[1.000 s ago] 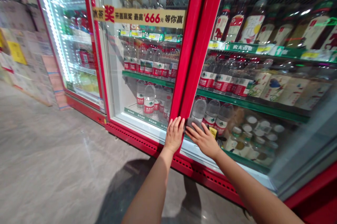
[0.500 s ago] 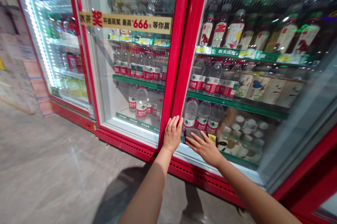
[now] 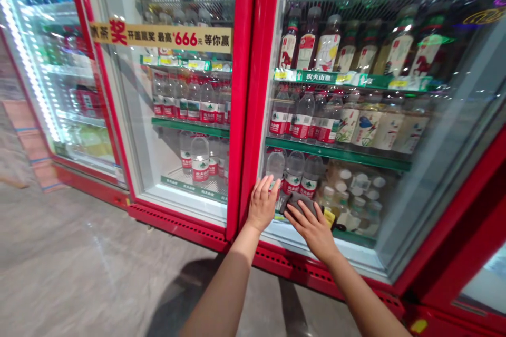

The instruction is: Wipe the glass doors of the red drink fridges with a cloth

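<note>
My right hand (image 3: pixel 310 229) presses a grey cloth (image 3: pixel 295 201) against the lower part of the right glass door, fingers stretched over it. A yellow and black piece (image 3: pixel 329 217) shows at the cloth's right end; whether it belongs to the cloth I cannot tell. Just left of it, my left hand (image 3: pixel 262 204) lies with fingers extended at the edge of the red door frame (image 3: pixel 242 168), its fingertips over the glass. Behind the glass, close to both hands, stand water bottles with red and white labels (image 3: pixel 293 174).
The left glass door (image 3: pixel 138 115) carries a beige printed strip (image 3: pixel 158 36). Shelves of bottled drinks (image 3: pixel 328 47) fill the cooler. Another lit cooler (image 3: pixel 75 68) stands to the left, beside pink stacked boxes (image 3: pixel 33 142). Grey floor (image 3: pixel 79 263) runs in front, below the red base (image 3: pixel 177 226).
My right hand and the cloth have slid right along the glass. From the red frame, my left hand has shifted right so its fingers overlap the glass. The view has turned slightly right.
</note>
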Demonstrator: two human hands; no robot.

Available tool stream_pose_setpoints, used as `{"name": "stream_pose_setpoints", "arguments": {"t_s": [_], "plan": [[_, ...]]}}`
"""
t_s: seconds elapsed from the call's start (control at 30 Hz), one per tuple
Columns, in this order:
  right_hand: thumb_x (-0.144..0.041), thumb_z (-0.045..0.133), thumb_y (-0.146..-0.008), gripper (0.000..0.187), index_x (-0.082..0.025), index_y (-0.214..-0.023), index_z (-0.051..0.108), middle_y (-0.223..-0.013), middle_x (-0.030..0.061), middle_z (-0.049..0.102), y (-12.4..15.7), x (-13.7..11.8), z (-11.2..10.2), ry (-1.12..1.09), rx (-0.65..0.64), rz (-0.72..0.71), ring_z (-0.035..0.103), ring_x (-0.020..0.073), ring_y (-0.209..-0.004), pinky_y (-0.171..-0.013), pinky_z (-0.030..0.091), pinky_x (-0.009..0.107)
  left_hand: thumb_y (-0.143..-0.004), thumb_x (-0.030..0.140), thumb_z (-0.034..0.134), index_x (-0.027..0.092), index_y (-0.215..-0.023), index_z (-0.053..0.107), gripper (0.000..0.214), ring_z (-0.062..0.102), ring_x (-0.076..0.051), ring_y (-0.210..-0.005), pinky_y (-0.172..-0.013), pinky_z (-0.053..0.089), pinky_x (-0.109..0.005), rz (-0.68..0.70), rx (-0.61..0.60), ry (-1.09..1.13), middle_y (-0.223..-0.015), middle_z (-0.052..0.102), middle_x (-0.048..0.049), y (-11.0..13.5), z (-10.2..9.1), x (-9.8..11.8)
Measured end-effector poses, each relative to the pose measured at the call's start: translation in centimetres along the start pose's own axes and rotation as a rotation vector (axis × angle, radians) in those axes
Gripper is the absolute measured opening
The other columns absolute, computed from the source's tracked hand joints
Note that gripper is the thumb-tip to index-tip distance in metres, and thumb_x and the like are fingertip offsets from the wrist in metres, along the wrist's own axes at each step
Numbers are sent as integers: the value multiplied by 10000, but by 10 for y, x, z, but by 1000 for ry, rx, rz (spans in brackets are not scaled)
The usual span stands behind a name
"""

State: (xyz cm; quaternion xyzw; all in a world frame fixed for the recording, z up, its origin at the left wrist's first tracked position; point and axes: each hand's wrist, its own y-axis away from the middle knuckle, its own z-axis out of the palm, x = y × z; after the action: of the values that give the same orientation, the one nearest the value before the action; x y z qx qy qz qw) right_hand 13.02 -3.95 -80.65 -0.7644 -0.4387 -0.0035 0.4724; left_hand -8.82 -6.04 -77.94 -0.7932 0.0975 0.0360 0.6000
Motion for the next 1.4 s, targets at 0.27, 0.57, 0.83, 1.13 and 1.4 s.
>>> {"name": "stream_pose_setpoints", "arguments": {"t_s": [0.27,0.57,0.83,1.13,1.4], "plan": [[-101,490,-930,630,-331,-1515,445,-1564,20,468,-20,36,-24,70,182,421,177,270,-1551,-1245,93,578,-955,110,518,214,-1583,284,678,384,-254,-1471,-1217,364,-468,10,21,33,-1469,530,-142,-11,2,9],[-107,518,-915,646,-359,-1506,450,-1576,-36,447,-17,35,-18,76,78,209,172,224,-1552,-1270,47,524,-939,72,521,208,-1576,304,687,393,-262,-1461,-1204,377,-482,43,81,58,-1428,545,-153,-31,11,28],[-116,511,-923,625,-340,-1504,457,-1499,2,549,41,39,-10,97,185,307,150,230,-1557,-1263,74,556,-944,114,533,235,-1584,286,696,385,-268,-1469,-1211,363,-494,59,47,106,-1506,491,-139,-37,17,43],[-89,507,-900,703,-369,-1535,397,-1583,4,439,26,73,-30,137,165,436,187,265,-1549,-1248,130,581,-960,137,501,216,-1615,175,736,309,-244,-1517,-1261,264,-486,104,-39,123,-1564,462,-111,-44,22,64],[-88,534,-892,673,-403,-1483,467,-1509,-43,536,61,62,-20,97,68,246,238,209,-1532,-1272,82,535,-963,225,543,214,-1620,136,773,228,-259,-1546,-1272,201,-525,125,-145,142,-1624,364,-110,-41,29,76]]}}
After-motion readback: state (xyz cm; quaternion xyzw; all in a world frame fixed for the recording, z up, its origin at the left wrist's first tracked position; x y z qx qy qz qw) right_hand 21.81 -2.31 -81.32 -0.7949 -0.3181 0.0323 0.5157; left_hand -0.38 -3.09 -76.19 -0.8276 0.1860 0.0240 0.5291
